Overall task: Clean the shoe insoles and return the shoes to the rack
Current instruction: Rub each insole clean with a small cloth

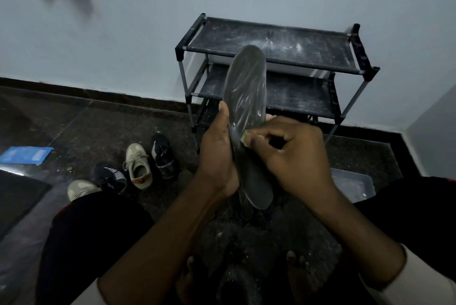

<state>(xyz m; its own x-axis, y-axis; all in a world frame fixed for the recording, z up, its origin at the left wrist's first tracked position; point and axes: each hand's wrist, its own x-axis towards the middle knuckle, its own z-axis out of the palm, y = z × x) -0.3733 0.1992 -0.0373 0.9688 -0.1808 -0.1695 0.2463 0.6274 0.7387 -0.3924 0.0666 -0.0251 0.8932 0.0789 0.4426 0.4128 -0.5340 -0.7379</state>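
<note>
Insole upright before the rack: my left hand grips its edge, my right hand pinches a small scrubber against it. I'd brace firmly and rub in short strokes.

Pale long sleeves, black trousers

Most fingers of the left hand lie hidden behind the insole. The small pale item pinched by the right hand is too small to identify, possibly a sponge.
</note>
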